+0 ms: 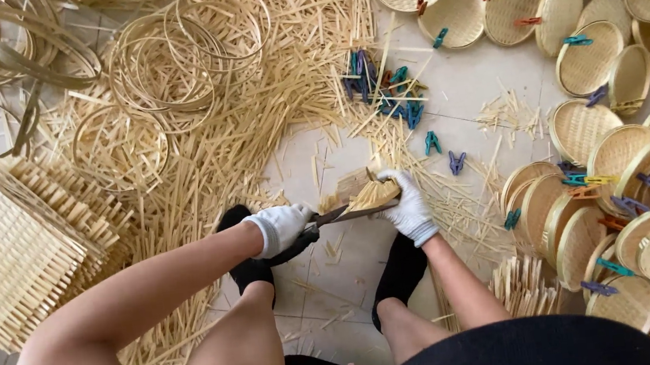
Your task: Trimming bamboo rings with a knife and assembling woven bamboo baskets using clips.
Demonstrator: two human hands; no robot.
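Basket (370,194) pinched in right fingers (399,199), scissors (329,221) below.

pale straw woven trays (586,62), blue clips (379,88), white gloves (281,226).

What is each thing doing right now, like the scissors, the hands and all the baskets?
Scissors: blades open, cutting.
Left hand: gloved, gripping the scissor handles.
Right hand: gloved, holding a woven piece.
Woven piece: held up, at the blades.
Round baskets: leaning in rows, rims clipped.
Loose clips: scattered on the floor.
Bamboo hoops: piled loose.
Woven mats: stacked flat.
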